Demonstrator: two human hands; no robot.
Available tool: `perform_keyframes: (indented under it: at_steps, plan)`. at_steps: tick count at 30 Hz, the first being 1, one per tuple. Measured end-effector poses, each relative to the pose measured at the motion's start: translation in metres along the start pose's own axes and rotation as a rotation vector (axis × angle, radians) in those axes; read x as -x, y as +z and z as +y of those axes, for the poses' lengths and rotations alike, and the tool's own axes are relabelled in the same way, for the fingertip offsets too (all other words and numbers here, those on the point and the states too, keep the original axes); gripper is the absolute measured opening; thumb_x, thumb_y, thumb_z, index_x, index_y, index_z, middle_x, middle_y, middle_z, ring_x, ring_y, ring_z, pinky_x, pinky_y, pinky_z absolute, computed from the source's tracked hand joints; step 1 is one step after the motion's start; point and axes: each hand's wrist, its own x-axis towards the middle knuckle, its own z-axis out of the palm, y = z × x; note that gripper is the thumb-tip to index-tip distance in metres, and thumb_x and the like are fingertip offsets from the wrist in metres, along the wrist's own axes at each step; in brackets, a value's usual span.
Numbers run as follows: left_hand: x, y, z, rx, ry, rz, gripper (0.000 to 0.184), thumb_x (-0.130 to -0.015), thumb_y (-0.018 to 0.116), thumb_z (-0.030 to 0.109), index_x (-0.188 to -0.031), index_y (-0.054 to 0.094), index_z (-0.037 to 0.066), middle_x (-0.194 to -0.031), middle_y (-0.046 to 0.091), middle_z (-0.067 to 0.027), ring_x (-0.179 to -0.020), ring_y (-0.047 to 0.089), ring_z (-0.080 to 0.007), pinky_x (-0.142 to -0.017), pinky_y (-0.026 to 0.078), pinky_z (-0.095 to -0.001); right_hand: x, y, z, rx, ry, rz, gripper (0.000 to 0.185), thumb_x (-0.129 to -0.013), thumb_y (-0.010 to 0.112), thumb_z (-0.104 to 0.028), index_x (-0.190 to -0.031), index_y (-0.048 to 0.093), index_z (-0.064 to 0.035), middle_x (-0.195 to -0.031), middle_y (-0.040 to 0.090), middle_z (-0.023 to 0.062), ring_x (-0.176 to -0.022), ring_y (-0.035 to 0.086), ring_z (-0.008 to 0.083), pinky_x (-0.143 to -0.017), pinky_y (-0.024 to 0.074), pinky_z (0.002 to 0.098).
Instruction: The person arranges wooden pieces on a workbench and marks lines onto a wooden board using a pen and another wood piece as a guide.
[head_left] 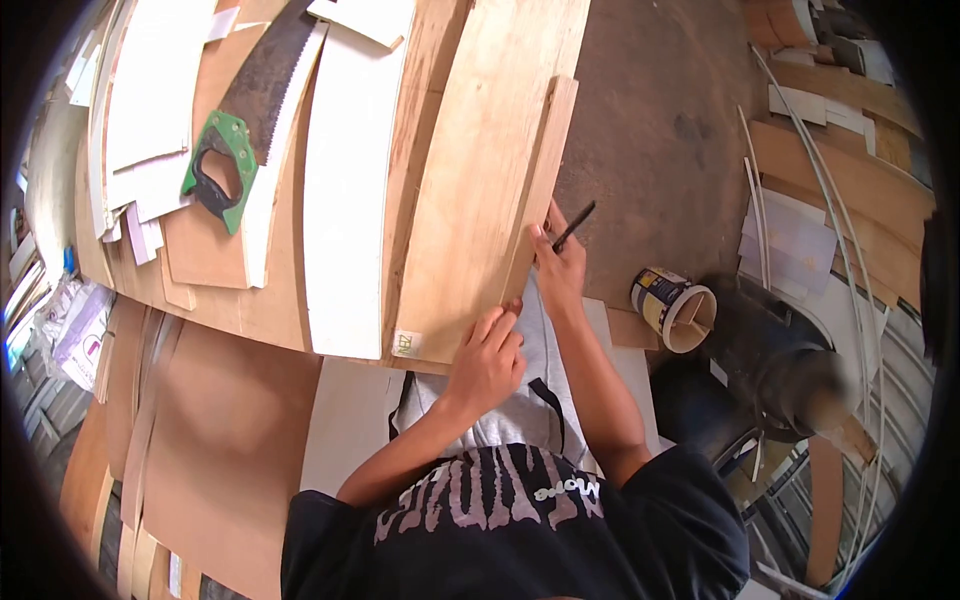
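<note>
A wide light-wood board (pixel 478 170) lies lengthwise before me, a small printed label (pixel 407 343) at its near corner. Along its right edge runs a narrow wooden strip (pixel 548 150). My right hand (pixel 563 268) holds a slim black pencil (pixel 574 226) that points up and to the right. Its thumb also rests against the strip's side. At the near end of the strip, my left hand (pixel 488 358) is closed, fingers curled and pinching at the edge there. Exactly what those fingertips touch is partly hidden.
Left of the board lie a white panel (pixel 350 200) and a handsaw with a green handle (pixel 222 175). A paper bucket (pixel 675 308) stands at right beside a dark round machine (pixel 770 355). Wood offcuts and long thin strips (pixel 815 150) lie along the far right.
</note>
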Motion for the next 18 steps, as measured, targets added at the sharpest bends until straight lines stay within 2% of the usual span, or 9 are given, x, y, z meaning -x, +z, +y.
perform_keyframes:
  at_steps: [1, 5, 8, 9, 10, 11, 14, 17, 18]
  plan:
    - [0.007, -0.003, -0.004, 0.033, 0.018, -0.029, 0.011, -0.083, 0.070, 0.005, -0.093, 0.069, 0.002, -0.129, 0.067, -0.0163, -0.132, 0.057, -0.0373, -0.107, 0.049, -0.0492, 0.010, 0.002, 0.002, -0.054, 0.023, 0.039, 0.055, -0.106, 0.070, -0.013, -0.158, 0.055, -0.0023, -0.134, 0.072, 0.0068, -0.116, 0.065, 0.0105, -0.098, 0.0507, 0.0262]
    - [0.024, -0.016, -0.013, 0.126, 0.063, -0.081, 0.014, -0.082, 0.072, 0.003, -0.096, 0.070, 0.001, -0.125, 0.068, -0.0150, -0.126, 0.061, -0.0360, -0.107, 0.052, -0.0459, 0.038, -0.001, 0.017, -0.063, 0.003, 0.037, 0.056, -0.106, 0.070, -0.013, -0.158, 0.055, -0.0028, -0.132, 0.073, 0.0067, -0.117, 0.065, 0.0102, -0.098, 0.0510, 0.0257]
    - [0.029, -0.018, -0.024, 0.115, 0.125, -0.087, 0.020, -0.083, 0.074, 0.003, -0.102, 0.070, 0.001, -0.122, 0.067, -0.0149, -0.119, 0.064, -0.0353, -0.102, 0.054, -0.0447, 0.049, 0.001, 0.028, -0.100, 0.069, 0.021, 0.057, -0.106, 0.071, -0.016, -0.159, 0.054, -0.0035, -0.128, 0.074, 0.0053, -0.110, 0.064, 0.0078, -0.094, 0.0507, 0.0241]
    - [0.028, -0.019, -0.024, 0.114, 0.132, -0.092, 0.020, -0.083, 0.074, 0.003, -0.102, 0.070, 0.001, -0.122, 0.067, -0.0149, -0.119, 0.064, -0.0353, -0.102, 0.054, -0.0447, 0.051, 0.002, 0.028, -0.086, 0.050, 0.025, 0.057, -0.106, 0.071, -0.016, -0.159, 0.054, -0.0041, -0.123, 0.073, 0.0036, -0.103, 0.062, 0.0070, -0.088, 0.0502, 0.0234]
    - [0.028, -0.020, -0.023, 0.138, 0.064, -0.051, 0.024, -0.083, 0.077, 0.004, -0.106, 0.070, 0.002, -0.121, 0.067, -0.0144, -0.116, 0.065, -0.0354, -0.100, 0.055, -0.0447, 0.055, 0.002, 0.029, -0.069, 0.036, 0.029, 0.057, -0.106, 0.071, -0.016, -0.159, 0.054, -0.0046, -0.119, 0.072, 0.0020, -0.095, 0.060, 0.0062, -0.083, 0.0497, 0.0228]
    - [0.029, -0.019, -0.022, 0.162, -0.008, -0.009, 0.029, -0.083, 0.080, 0.006, -0.110, 0.070, 0.002, -0.119, 0.067, -0.0139, -0.113, 0.066, -0.0356, -0.099, 0.055, -0.0446, 0.056, 0.003, 0.030, -0.070, 0.040, 0.035, 0.057, -0.106, 0.071, -0.016, -0.159, 0.054, -0.0046, -0.119, 0.072, 0.0020, -0.095, 0.060, 0.0062, -0.083, 0.0497, 0.0228]
    - [0.024, -0.021, -0.014, 0.136, -0.133, 0.031, 0.040, -0.079, 0.086, 0.008, -0.115, 0.069, 0.004, -0.117, 0.066, -0.0131, -0.110, 0.067, -0.0358, -0.096, 0.055, -0.0444, 0.055, 0.005, 0.032, -0.074, -0.049, 0.037, 0.058, -0.105, 0.071, -0.016, -0.160, 0.054, -0.0054, -0.115, 0.069, -0.0012, -0.083, 0.052, 0.0047, -0.073, 0.0446, 0.0214]
    - [0.035, -0.004, -0.014, 0.079, -0.164, 0.088, 0.044, -0.077, 0.088, 0.007, -0.116, 0.069, 0.004, -0.116, 0.066, -0.0127, -0.106, 0.067, -0.0359, -0.092, 0.056, -0.0445, 0.064, 0.003, 0.022, 0.003, 0.017, 0.003, 0.059, -0.105, 0.072, -0.016, -0.160, 0.053, -0.0051, -0.110, 0.066, -0.0039, -0.077, 0.046, 0.0034, -0.067, 0.0408, 0.0208]
    - [0.038, -0.001, -0.014, 0.080, -0.175, 0.090, 0.044, -0.077, 0.088, 0.007, -0.116, 0.069, 0.004, -0.116, 0.066, -0.0127, -0.106, 0.067, -0.0359, -0.092, 0.056, -0.0445, 0.066, 0.003, 0.023, -0.007, 0.052, -0.023, 0.059, -0.108, 0.068, -0.014, -0.162, 0.048, -0.0031, -0.130, 0.065, 0.0017, -0.104, 0.053, 0.0080, -0.089, 0.0432, 0.0249]
